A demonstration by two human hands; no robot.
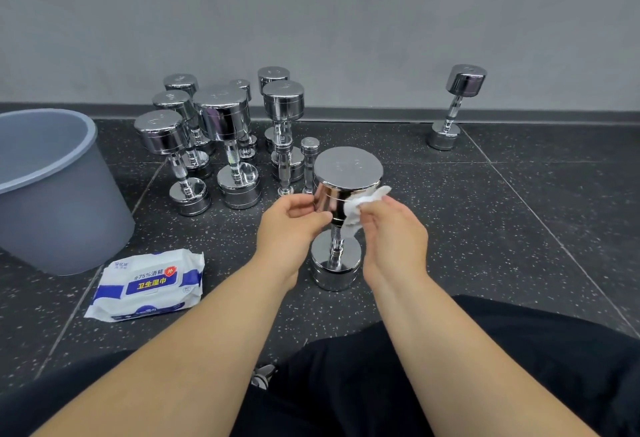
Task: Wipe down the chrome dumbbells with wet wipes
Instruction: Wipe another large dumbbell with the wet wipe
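A chrome dumbbell stands upright on the dark speckled floor just in front of me. My left hand grips the left side of its top head, fingers curled round the rim. My right hand holds a crumpled white wet wipe pressed against the right side of that head. Behind it, several more chrome dumbbells stand upright in a cluster by the wall. A single chrome dumbbell stands apart at the right. A white and blue pack of wet wipes lies on the floor to my left.
A grey plastic bin stands at the left, close to the pack. A grey wall with a dark baseboard runs behind the dumbbells. My dark-clothed legs fill the lower edge of the view.
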